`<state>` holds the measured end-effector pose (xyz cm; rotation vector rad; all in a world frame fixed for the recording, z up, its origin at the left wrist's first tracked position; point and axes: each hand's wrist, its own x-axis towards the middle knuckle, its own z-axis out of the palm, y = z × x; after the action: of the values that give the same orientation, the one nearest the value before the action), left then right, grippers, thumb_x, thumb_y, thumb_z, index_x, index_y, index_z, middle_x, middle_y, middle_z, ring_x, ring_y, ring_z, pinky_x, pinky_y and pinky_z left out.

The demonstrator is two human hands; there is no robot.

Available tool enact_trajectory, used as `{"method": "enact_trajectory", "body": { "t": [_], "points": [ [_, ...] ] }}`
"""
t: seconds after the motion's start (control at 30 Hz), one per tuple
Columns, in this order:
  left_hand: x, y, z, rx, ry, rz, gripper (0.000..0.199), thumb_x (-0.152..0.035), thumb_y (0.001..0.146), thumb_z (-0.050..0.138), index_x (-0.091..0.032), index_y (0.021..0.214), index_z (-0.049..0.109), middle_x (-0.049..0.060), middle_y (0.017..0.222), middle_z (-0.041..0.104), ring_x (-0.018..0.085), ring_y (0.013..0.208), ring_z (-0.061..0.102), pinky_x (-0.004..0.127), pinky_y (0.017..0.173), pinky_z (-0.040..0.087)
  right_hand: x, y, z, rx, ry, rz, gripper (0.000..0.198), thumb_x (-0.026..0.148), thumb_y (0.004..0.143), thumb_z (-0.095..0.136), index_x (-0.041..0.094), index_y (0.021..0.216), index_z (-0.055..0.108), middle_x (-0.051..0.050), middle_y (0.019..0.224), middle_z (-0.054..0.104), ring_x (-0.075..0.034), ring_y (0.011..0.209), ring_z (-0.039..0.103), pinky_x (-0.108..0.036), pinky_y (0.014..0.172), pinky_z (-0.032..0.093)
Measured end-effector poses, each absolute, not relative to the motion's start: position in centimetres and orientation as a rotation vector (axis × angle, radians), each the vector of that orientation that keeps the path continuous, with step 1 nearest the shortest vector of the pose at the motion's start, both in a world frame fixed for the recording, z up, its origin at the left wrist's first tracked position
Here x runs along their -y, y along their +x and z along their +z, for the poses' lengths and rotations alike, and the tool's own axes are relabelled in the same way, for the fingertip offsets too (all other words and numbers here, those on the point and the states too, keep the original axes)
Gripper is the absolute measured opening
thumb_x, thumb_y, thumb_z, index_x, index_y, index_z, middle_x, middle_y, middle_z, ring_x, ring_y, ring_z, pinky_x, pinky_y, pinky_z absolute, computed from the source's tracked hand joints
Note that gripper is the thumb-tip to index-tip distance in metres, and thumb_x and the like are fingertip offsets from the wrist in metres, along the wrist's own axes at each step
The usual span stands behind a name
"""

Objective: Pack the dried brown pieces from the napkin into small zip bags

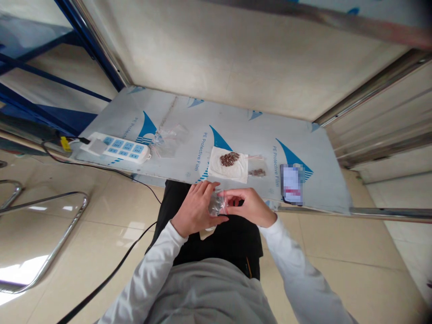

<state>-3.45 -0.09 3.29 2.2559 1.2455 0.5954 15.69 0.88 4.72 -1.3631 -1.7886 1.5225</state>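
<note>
A small clear zip bag (pixel 217 206) with a red strip along its mouth is between my hands, above my lap at the table's front edge. My left hand (pixel 195 210) is closed around its left side. At the mouth end, my right hand (pixel 248 204) pinches the bag's edge with thumb and fingers. Just beyond lies a white tissue (pixel 218 168) bearing a pile of brown capsules (pixel 229 159). Beside the tissue, to the right, rests another zip bag (pixel 258 172) with brown capsules inside. What the bag in my hands contains, if anything, I cannot make out.
A white power strip (pixel 124 149) with a black cable and a heap of clear bags (pixel 168 140) occupy the table's left part. A phone (pixel 292 184) lies on the right. Above the table's back runs a shelf edge (pixel 303 15); a metal chair frame (pixel 77 216) stands at left.
</note>
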Motion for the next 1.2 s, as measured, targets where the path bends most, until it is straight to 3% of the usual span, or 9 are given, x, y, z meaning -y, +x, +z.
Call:
{"method": "enact_trajectory", "body": {
  "t": [0.13,0.27,0.43,0.63,0.87,1.03,1.2],
  "points": [
    [0.3,-2.5,3.6,-1.269,2.198,0.65,0.057,-0.032,0.067,0.075,-0.02,0.115,0.046,0.009,0.108,0.059,0.028,0.101,0.057,0.042,0.088,0.046,-0.4,14.4,6.0,1.941,-1.418,1.27,0.016,0.017,0.073,0.07,0.018,0.088,0.071,0.001,0.073,0.07,-0.013,0.065,0.061,-0.025,0.065,0.046],
    [0.2,-2.1,2.2,-1.363,2.033,0.748,0.036,-0.023,0.071,0.069,-0.02,0.1,0.048,0.005,0.095,0.061,0.022,0.086,0.06,0.034,0.076,0.05,-0.7,13.9,6.1,1.877,-1.433,1.211,0.017,0.012,0.078,0.061,0.02,0.093,0.061,0.002,0.075,0.072,-0.012,0.067,0.065,-0.023,0.068,0.047],
    [0.1,-2.1,0.9,-1.509,1.963,0.901,0.041,-0.02,0.068,0.07,-0.019,0.102,0.045,0.005,0.092,0.061,0.021,0.081,0.061,0.032,0.071,0.049,-2.1,14.6,5.0,1.791,-1.477,1.31,0.02,0.018,0.077,0.063,0.021,0.095,0.053,0.003,0.071,0.071,-0.013,0.063,0.065,-0.024,0.062,0.047],
    [-0.1,-1.9,0.5,-1.475,2.033,1.036,0.058,-0.016,0.065,0.072,-0.021,0.114,0.042,0.006,0.103,0.06,0.022,0.092,0.06,0.034,0.079,0.049,-3.1,13.9,4.2,1.668,-1.423,1.445,0.02,0.031,0.079,0.065,0.017,0.093,0.065,-0.004,0.079,0.073,-0.016,0.068,0.068,-0.026,0.063,0.051],
    [-0.5,-2.2,1.0,-1.499,2.043,0.955,0.052,-0.019,0.068,0.072,-0.02,0.112,0.046,0.006,0.1,0.061,0.023,0.094,0.06,0.036,0.082,0.047,-1.8,12.5,5.0,1.727,-1.585,1.07,0.011,0.018,0.079,0.061,0.019,0.081,0.071,-0.004,0.078,0.076,-0.018,0.072,0.072,-0.026,0.068,0.053],
    [-0.4,-2.3,1.3,-1.422,1.934,0.982,0.04,-0.02,0.071,0.069,-0.021,0.106,0.049,0.005,0.102,0.063,0.023,0.096,0.06,0.035,0.085,0.047,-3.1,15.1,4.7,1.695,-1.556,1.145,0.02,0.025,0.082,0.06,0.019,0.099,0.069,-0.005,0.09,0.076,-0.018,0.082,0.072,-0.026,0.074,0.055],
    [-0.2,-1.9,0.6,-1.329,1.799,1.038,0.034,-0.02,0.074,0.065,-0.021,0.104,0.05,0.005,0.101,0.064,0.021,0.095,0.062,0.034,0.086,0.048,-9.4,18.1,-0.6,1.839,-1.948,0.592,0.02,0.018,0.077,0.064,0.014,0.096,0.069,-0.009,0.092,0.074,-0.018,0.078,0.069,-0.031,0.078,0.053]
  ]
}}
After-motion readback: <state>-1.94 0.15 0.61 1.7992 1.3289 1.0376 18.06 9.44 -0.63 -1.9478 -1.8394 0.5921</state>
